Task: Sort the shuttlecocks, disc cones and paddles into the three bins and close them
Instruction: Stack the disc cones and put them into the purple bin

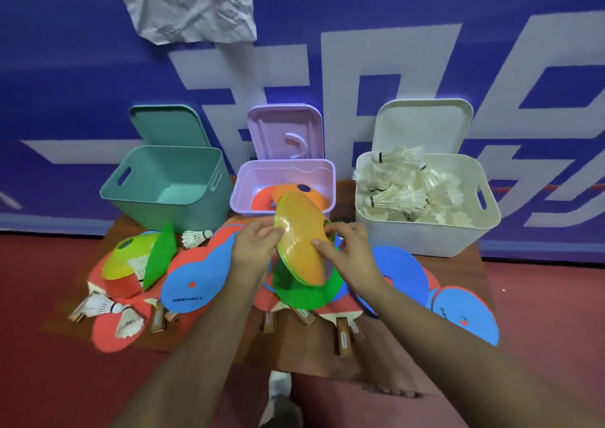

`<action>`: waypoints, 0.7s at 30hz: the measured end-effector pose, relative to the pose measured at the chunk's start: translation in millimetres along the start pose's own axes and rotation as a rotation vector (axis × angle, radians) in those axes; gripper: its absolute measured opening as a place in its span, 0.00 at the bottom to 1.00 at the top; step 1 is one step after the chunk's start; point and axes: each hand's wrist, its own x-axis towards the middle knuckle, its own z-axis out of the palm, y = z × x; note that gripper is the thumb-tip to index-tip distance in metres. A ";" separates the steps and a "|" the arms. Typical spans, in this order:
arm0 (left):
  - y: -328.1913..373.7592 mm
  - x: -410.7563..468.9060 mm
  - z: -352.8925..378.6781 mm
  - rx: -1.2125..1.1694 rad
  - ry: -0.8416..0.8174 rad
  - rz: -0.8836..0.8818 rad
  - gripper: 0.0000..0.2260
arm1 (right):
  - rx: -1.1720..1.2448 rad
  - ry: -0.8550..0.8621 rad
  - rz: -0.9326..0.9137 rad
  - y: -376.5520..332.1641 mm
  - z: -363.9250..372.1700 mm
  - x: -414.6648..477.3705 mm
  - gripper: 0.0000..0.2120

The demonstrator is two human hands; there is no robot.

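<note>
Both my hands hold a yellow-orange disc cone tilted on edge in front of the pink bin. My left hand grips its left rim and my right hand pinches its right rim. Orange cones lie inside the pink bin. The teal bin at the left holds nothing I can see. The white bin at the right is full of shuttlecocks. A green cone lies under my hands. Blue and red paddles and loose shuttlecocks are spread over the wooden board.
All three lids stand open against the blue wall: teal lid, pink lid, white lid. A yellow-green cone and a green cone sit at the left. More blue paddles lie at the right on the red floor.
</note>
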 end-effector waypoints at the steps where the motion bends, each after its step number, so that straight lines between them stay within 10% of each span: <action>1: 5.1 11.2 -6.4 -0.027 0.005 0.011 0.07 | 0.017 0.015 0.009 -8.4 4.6 11.1 0.15; 8: 37.9 108.1 -33.4 -0.302 0.002 -0.015 0.09 | 0.050 0.135 0.247 -22.3 43.0 111.0 0.36; 15: 11.2 219.4 -39.5 -0.478 -0.007 -0.288 0.09 | 0.398 0.141 0.597 -15.3 84.9 192.2 0.34; 21: -33.2 279.4 -41.1 -0.216 0.012 -0.493 0.09 | 0.182 0.223 0.678 15.8 95.3 228.2 0.21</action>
